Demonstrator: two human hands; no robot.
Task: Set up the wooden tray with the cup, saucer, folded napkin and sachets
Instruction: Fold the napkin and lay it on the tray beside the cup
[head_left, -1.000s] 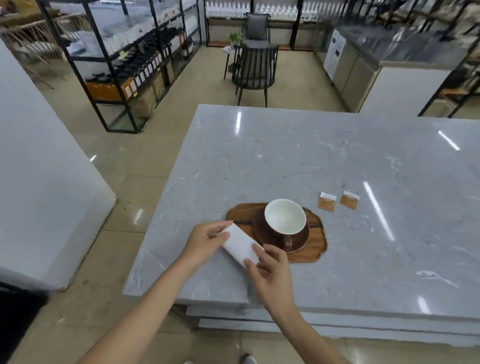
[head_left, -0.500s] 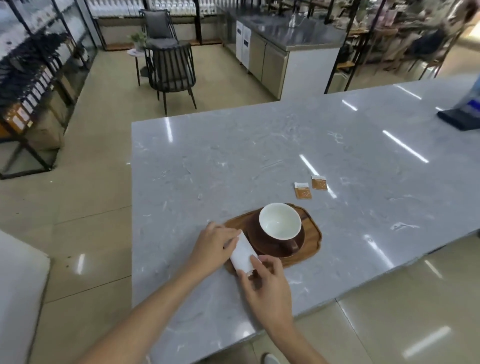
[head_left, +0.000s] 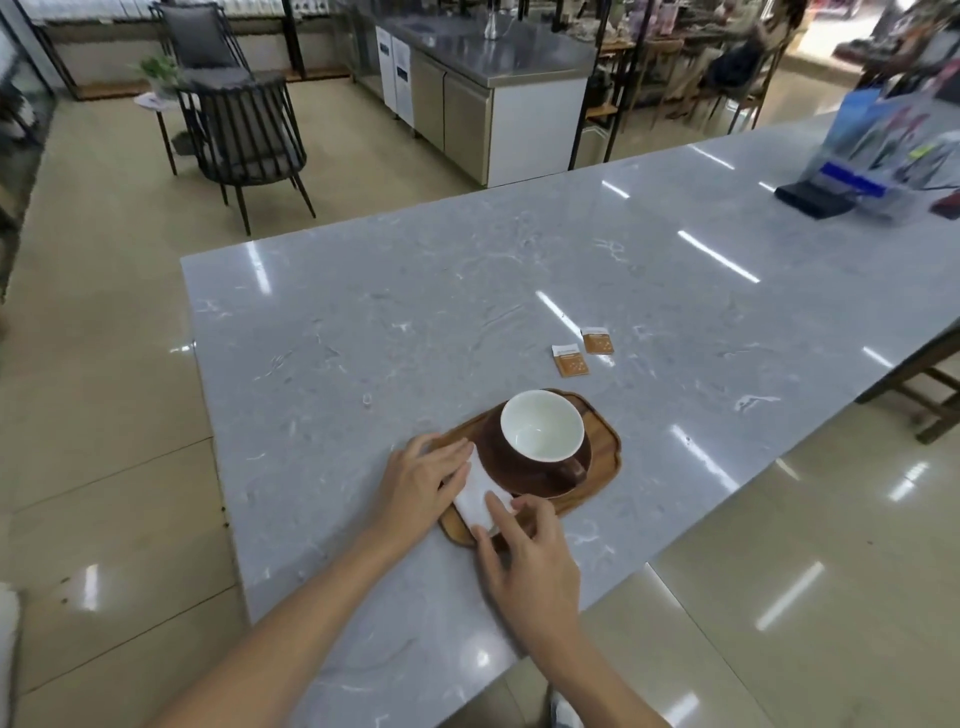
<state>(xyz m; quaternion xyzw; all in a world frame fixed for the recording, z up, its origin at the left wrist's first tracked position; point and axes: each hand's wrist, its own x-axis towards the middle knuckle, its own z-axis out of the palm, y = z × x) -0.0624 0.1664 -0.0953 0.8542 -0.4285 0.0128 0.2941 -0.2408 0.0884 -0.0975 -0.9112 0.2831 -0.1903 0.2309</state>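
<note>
Pressing white folded napkin (head_left: 479, 498) flat onto oval wooden tray (head_left: 605, 447), just beside brown saucer (head_left: 524, 475). Left hand (head_left: 421, 480) lies flat over its far edge, fingers spread, gripping nothing. Right hand (head_left: 530, 561) pins near corner with fingertips, loosely curled, not pinching. Best to keep pressure light and slide napkin parallel to saucer rim without nudging it. Tray holds saucer with white-lined cup (head_left: 542, 426) on it, plus napkin. Two orange sachets (head_left: 584, 352) lie on grey marble counter (head_left: 415, 322) — well apart from tray, not yet loaded.

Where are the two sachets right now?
The sachets lie side by side on the marble counter, off the wooden tray, just beyond its far right end.
</note>
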